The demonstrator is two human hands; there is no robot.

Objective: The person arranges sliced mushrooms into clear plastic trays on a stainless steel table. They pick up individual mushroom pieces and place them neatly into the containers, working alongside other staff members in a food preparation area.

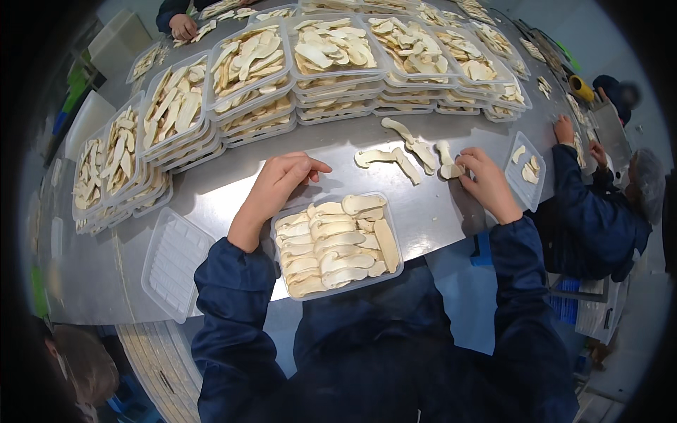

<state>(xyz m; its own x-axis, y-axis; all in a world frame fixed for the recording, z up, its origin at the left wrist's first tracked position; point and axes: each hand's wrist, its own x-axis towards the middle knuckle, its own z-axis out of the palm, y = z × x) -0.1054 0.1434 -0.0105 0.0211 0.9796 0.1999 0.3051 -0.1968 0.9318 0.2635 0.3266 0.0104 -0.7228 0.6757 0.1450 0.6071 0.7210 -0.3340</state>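
A clear plastic tray (pixel 338 290) of sliced dried mushrooms stands at the table edge in front of me. Its pale slices (pixel 338 243) lie in overlapping rows, with one long slice upright along the right side. Above the tray's far left corner hovers my left hand (pixel 276 185), loosely bent with its index finger stretched out, nothing visible in it. My right hand (pixel 488 185) pinches the edge of a mushroom slice (pixel 446 158) on the steel table. Left of that slice lie a bent mushroom slice (pixel 389 159) and another long slice (pixel 412 144).
Stacked trays (pixel 335 70) full of mushroom slices line the table's far side and left. An unfilled tray (pixel 173 264) lies at left; a tray with a few pieces (pixel 525 173) sits at right. Co-workers sit at right (pixel 592 211), far left (pixel 182 27) and lower left (pixel 81 366).
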